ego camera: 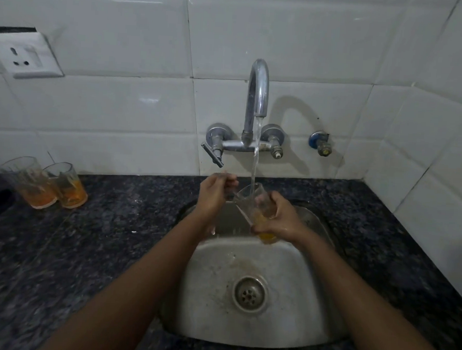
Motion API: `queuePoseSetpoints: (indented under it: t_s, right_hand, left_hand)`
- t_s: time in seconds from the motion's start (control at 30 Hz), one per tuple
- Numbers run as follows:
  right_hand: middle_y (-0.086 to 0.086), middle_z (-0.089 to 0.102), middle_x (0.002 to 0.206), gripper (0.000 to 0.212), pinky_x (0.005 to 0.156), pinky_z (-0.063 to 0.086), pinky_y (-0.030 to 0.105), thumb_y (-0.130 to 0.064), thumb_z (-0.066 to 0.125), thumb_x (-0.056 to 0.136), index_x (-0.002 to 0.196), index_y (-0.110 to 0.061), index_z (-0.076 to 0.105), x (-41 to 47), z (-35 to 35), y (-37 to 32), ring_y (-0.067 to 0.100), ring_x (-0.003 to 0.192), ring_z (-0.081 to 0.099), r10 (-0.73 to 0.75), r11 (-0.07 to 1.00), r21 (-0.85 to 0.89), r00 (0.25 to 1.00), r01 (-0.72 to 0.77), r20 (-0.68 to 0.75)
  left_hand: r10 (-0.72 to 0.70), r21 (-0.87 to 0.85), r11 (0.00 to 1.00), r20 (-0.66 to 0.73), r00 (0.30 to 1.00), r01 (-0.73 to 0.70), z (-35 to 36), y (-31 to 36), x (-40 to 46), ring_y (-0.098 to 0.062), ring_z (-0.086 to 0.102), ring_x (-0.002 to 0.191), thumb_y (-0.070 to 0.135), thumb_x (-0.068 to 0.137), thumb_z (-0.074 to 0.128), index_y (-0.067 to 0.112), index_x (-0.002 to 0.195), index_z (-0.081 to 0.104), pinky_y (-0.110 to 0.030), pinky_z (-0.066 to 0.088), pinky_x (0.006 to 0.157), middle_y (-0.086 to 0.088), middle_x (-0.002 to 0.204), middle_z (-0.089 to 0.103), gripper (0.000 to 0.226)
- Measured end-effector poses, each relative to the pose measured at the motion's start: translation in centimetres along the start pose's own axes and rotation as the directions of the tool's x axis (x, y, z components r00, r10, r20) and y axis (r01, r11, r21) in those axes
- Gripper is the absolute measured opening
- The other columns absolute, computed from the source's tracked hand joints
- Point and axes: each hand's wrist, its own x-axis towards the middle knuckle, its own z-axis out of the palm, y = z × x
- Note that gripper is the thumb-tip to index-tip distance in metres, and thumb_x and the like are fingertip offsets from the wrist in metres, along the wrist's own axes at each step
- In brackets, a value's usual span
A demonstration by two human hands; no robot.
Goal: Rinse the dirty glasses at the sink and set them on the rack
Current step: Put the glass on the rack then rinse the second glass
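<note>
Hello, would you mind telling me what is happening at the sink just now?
A person is rinsing a glass under the running tap. The right hand grips the glass, which still has orange residue at its base, while the left hand holds its rim and water streams into it over the steel sink. Two more dirty glasses with orange dregs stand on the dark counter to the left. No rack is in view.
</note>
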Motion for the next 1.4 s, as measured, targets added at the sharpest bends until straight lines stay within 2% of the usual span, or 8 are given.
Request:
queuePoseSetpoints:
  t_s: [0.23,0.4,0.63,0.7,0.87,1.0,1.27,1.4]
  right_hand:
    - [0.003,0.065,0.101,0.069,0.071,0.054,0.034,-0.008,0.086,0.050,0.110,-0.016,0.052,0.7,0.6,-0.6,0.020,0.090,0.064,-0.204,0.951,-0.246,0.978,0.189,-0.041]
    - [0.005,0.063,0.103,0.060,0.073,0.049,0.031,-0.011,0.080,0.062,0.115,-0.021,0.052,1.5,0.4,-0.5,0.021,0.092,0.059,-0.297,0.860,-0.465,0.946,0.207,-0.128]
    - [0.005,0.049,0.136,0.074,0.099,0.040,0.045,-0.009,0.074,0.071,0.137,-0.019,0.042,2.6,0.3,-0.9,0.025,0.130,0.038,-0.438,0.586,-0.733,0.896,0.345,0.073]
    - [0.004,0.045,0.140,0.073,0.101,0.037,0.045,-0.009,0.072,0.074,0.139,-0.019,0.039,2.8,-0.2,-1.0,0.024,0.133,0.034,-0.429,0.538,-0.770,0.898,0.344,0.101]
    - [0.002,0.050,0.131,0.074,0.098,0.042,0.036,-0.025,0.082,0.063,0.127,-0.025,0.045,1.6,-0.9,-0.2,0.023,0.119,0.050,-0.391,0.751,-0.572,0.920,0.329,0.017]
    - [0.007,0.048,0.126,0.080,0.100,0.039,0.048,-0.046,0.077,0.064,0.128,-0.025,0.035,1.4,-0.4,-0.4,0.028,0.112,0.052,-0.223,0.728,-0.682,0.966,0.075,-0.132]
    - [0.009,0.044,0.126,0.089,0.093,0.039,0.047,-0.032,0.077,0.071,0.140,-0.021,0.023,0.1,2.6,-2.1,0.028,0.112,0.050,-0.302,0.300,-0.951,0.938,-0.076,-0.170]
    - [0.008,0.057,0.122,0.087,0.085,0.053,0.046,-0.027,0.080,0.064,0.136,-0.022,0.031,0.4,-0.4,-2.6,0.029,0.103,0.061,-0.045,0.846,-0.526,0.995,0.083,0.085]
  left_hand:
    - [0.366,0.537,0.630,0.431,0.825,-0.561,-2.1,0.3,-2.3,-0.017,0.064,0.095,-0.003,0.077,0.063,0.006,0.104,0.065,-0.026,0.051,0.085,-0.006,0.101,0.068,0.028]
    - [0.061,0.636,0.236,0.745,0.664,-0.735,-1.0,0.1,-1.4,-0.024,0.057,0.114,-0.003,0.072,0.065,0.011,0.123,0.056,-0.028,0.042,0.097,-0.010,0.123,0.062,0.054]
    - [-0.219,0.685,-0.524,0.466,0.857,-0.506,3.9,-0.1,-1.1,-0.030,0.001,0.147,0.024,0.093,0.051,0.012,0.150,0.004,-0.069,0.004,0.109,-0.012,0.159,0.000,0.075]
    - [-0.245,0.764,-0.367,0.471,0.848,-0.530,4.2,-0.4,-0.6,-0.030,0.006,0.146,0.024,0.087,0.060,0.014,0.149,0.010,-0.069,-0.001,0.110,-0.011,0.159,0.003,0.080]
    - [-0.295,0.454,0.891,0.602,0.741,-0.014,1.8,0.5,0.4,-0.033,0.058,0.094,-0.017,0.074,0.052,-0.009,0.110,0.056,-0.050,0.049,0.090,-0.021,0.104,0.058,0.037]
    - [-0.308,0.047,0.943,0.505,0.806,0.331,1.1,1.6,1.4,-0.032,0.062,0.101,0.000,0.083,0.037,-0.004,0.110,0.061,-0.047,0.048,0.090,-0.017,0.106,0.067,0.036]
    - [-0.031,0.569,0.817,-0.107,0.994,0.087,5.3,0.1,1.3,-0.034,0.061,0.101,0.038,0.101,0.029,-0.005,0.102,0.063,-0.035,0.045,0.086,-0.023,0.105,0.065,0.055]
    - [0.123,0.488,0.873,-0.179,0.976,-0.020,4.4,-1.3,1.5,-0.034,0.065,0.083,0.042,0.097,0.038,-0.003,0.085,0.067,-0.038,0.051,0.076,-0.023,0.086,0.069,0.055]
